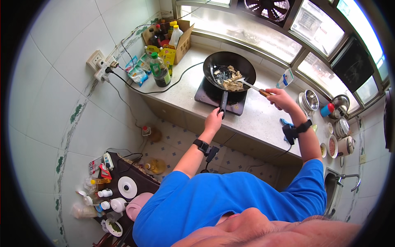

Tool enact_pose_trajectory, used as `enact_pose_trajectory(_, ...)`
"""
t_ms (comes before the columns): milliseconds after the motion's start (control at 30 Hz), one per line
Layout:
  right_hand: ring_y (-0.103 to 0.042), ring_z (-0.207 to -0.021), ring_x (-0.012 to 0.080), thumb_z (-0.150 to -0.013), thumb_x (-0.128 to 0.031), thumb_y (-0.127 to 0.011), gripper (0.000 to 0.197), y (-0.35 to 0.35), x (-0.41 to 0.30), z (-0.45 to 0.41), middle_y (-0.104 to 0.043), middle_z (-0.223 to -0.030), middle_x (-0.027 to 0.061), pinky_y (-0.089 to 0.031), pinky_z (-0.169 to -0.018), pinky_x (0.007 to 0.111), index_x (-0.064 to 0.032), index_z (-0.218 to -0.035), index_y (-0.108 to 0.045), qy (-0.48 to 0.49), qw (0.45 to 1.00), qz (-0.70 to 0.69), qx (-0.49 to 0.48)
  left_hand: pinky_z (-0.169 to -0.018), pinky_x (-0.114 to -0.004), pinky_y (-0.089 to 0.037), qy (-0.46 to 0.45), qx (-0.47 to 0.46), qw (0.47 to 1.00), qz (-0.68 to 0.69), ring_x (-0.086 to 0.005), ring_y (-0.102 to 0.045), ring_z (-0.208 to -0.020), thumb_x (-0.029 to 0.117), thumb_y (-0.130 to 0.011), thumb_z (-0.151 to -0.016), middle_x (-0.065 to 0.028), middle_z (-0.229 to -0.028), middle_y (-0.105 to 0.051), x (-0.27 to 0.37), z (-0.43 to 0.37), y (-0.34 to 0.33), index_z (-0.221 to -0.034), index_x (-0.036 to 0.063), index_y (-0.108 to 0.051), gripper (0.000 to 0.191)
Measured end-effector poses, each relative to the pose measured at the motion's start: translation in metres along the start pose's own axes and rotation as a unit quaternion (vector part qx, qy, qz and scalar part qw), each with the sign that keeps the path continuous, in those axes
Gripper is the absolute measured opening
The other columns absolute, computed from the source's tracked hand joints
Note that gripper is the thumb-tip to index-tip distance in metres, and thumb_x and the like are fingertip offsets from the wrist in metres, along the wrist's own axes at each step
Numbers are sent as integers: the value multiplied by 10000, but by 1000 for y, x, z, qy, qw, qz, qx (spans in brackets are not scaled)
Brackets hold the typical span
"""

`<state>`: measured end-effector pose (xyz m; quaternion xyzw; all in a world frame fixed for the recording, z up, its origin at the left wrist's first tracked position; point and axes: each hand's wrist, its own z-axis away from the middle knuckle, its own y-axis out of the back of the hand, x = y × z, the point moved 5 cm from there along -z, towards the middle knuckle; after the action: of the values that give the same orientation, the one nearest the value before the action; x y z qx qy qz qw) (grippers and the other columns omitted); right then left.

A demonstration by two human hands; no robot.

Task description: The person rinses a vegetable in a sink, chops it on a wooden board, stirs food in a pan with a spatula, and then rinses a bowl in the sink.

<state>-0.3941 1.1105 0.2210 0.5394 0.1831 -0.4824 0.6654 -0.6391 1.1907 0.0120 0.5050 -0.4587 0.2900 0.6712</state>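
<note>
A black wok (250, 72) sits over an induction cooktop (203, 95) on the counter and appears tipped a little. My left hand (213, 119) is closed around the end of the wok's black handle (224, 100). In my right hand (281, 100) is the wooden-handled end of a metal spatula (251, 85), whose blade rests among pieces of browned food, perhaps meat (232, 85), inside the wok. Some oil or liquid glistens beside the food. Each wrist wears a black strap with a small device.
Left of the wok stand a green-capped bottle (160, 72), seasoning packets and a cardboard box (183, 46) of bottles. A black cord (180, 87) crosses the counter. Metal bowls (310, 99), a plate of minced meat (332, 146) and a sink (330, 185) lie to the right.
</note>
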Motion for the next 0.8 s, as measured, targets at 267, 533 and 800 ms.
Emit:
enact_pose_trajectory(267,-373,-425,61,-833,-128,-554,459,-14,18,-24,-484,-647,-3,-297,-363,222,-71,-1284,-485,-67,997,-22,-18,-816,-411,-461,-4,-2,1000,12,-345,-597,-943,332,-517,-867,-187,-1019,-632,3,0,-4,-1195,44,-540,438)
enact_pose_trajectory(533,-401,-443,86,-807,-135,-552,498,-42,38,-86,-498,-660,13,-327,-377,239,-67,-1294,-478,33,983,-147,100,-797,-409,-467,0,-1,1000,-12,-340,-605,-917,330,-520,-869,-175,-988,-641,3,1,0,-1189,53,-545,424)
enact_pose_trajectory(800,-461,-467,96,-804,-137,-529,447,-68,58,-76,-563,-668,29,-389,-431,257,-76,-1247,-531,34,995,-39,90,-789,-405,-471,-15,8,1000,0,-335,-609,-904,329,-518,-871,-177,-980,-643,3,0,-1,-1185,53,-550,419)
